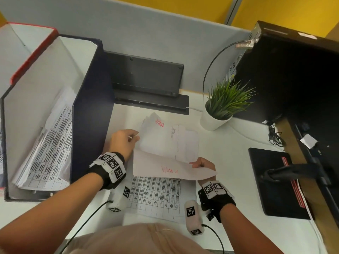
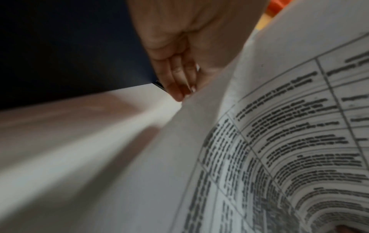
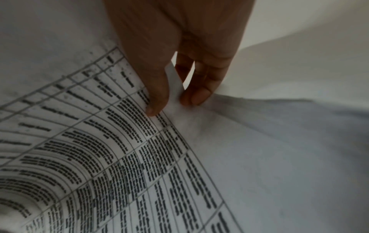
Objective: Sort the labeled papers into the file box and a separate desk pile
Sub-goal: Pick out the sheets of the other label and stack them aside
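Observation:
A dark blue file box (image 1: 91, 107) stands at the left with table-printed papers (image 1: 49, 147) lying inside. A white desk pile (image 1: 165, 140) with a red label lies at the centre. In front of it, a labeled sheet (image 1: 165, 167) with red writing is lifted off the desk. My right hand (image 1: 202, 165) pinches its right corner between thumb and finger (image 3: 173, 100). My left hand (image 1: 126, 142) holds its left edge beside the box wall (image 2: 69, 55), fingertips (image 2: 179, 88) at the paper. The sheet's underside (image 3: 119, 157) carries a printed table. Another table-printed sheet (image 1: 156, 197) lies flat below.
A potted plant (image 1: 214, 120) stands right of the pile. A black keyboard (image 1: 146, 76) leans on the partition behind. A black computer case (image 1: 293, 79) and a black pad (image 1: 275, 180) fill the right side. A red-edged box (image 1: 33, 52) stands behind the file box.

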The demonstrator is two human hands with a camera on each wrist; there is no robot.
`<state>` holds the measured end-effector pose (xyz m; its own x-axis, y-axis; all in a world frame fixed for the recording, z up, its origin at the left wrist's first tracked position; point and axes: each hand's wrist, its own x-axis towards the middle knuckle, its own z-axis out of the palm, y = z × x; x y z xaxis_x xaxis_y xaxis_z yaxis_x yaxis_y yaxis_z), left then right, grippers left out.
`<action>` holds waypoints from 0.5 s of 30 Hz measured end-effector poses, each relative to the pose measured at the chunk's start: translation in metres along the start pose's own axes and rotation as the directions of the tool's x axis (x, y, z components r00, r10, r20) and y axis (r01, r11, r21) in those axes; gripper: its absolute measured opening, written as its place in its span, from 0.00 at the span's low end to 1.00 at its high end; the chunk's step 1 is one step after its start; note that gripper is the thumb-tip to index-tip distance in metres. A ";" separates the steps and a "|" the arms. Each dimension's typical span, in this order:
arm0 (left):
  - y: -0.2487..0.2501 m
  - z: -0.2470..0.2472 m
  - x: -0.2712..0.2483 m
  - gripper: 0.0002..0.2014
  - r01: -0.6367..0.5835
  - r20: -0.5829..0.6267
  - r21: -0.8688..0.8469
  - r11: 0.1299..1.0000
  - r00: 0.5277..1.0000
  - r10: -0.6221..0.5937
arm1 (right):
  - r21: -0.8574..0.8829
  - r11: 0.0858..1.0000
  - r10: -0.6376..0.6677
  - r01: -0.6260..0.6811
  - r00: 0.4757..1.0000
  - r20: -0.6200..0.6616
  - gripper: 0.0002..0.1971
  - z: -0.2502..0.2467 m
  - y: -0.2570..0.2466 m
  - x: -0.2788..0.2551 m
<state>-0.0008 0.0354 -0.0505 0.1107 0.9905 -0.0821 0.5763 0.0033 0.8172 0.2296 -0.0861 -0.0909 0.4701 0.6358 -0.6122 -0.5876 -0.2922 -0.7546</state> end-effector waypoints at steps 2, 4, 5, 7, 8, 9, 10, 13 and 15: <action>0.003 0.000 -0.002 0.07 -0.047 0.071 -0.116 0.992 0.996 0.055 | -0.264 0.938 -0.233 0.225 0.973 0.003 0.20 -0.002 0.000 0.000; 0.006 -0.001 -0.006 0.09 -0.020 0.110 -0.241 0.970 0.993 0.048 | -0.483 0.797 -0.379 0.362 0.923 0.066 0.17 -0.001 -0.003 -0.003; 0.008 -0.002 -0.007 0.12 0.001 0.104 -0.292 0.957 0.994 0.030 | -0.513 0.767 -0.407 0.386 0.910 0.077 0.20 -0.001 -0.004 -0.004; 0.012 -0.004 -0.011 0.17 0.043 0.100 -0.372 0.927 0.995 -0.006 | -0.485 0.774 -0.412 0.408 0.905 0.104 0.29 -0.001 -0.008 -0.004; 0.015 -0.005 -0.012 0.18 0.066 0.118 -0.396 0.916 0.993 -0.021 | -0.477 0.784 -0.394 0.396 0.912 0.110 0.31 -0.001 -0.010 -0.005; 0.019 -0.005 -0.014 0.17 0.094 0.154 -0.413 0.906 0.988 -0.033 | -0.477 0.793 -0.372 0.379 0.921 0.113 0.32 -0.001 -0.011 -0.005; 0.023 -0.006 -0.015 0.17 0.125 0.201 -0.430 0.894 0.979 -0.040 | -0.487 0.799 -0.350 0.354 0.931 0.102 0.31 0.000 -0.011 -0.004; 0.028 -0.007 -0.013 0.16 0.231 0.310 -0.425 0.875 0.946 -0.099 | -0.527 0.781 -0.330 0.334 0.938 0.106 0.18 -0.002 -0.010 -0.005; 0.027 -0.004 -0.009 0.12 0.335 0.304 -0.381 0.862 0.926 -0.225 | -0.500 0.786 -0.328 0.365 0.930 0.163 0.12 -0.003 -0.008 -0.009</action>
<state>0.0101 0.0274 -0.0256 0.2192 0.8742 -0.4333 0.2257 0.3867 0.8942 0.2322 -0.0918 -0.0806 0.5226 0.8041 -0.2834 0.0392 -0.3547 -0.9342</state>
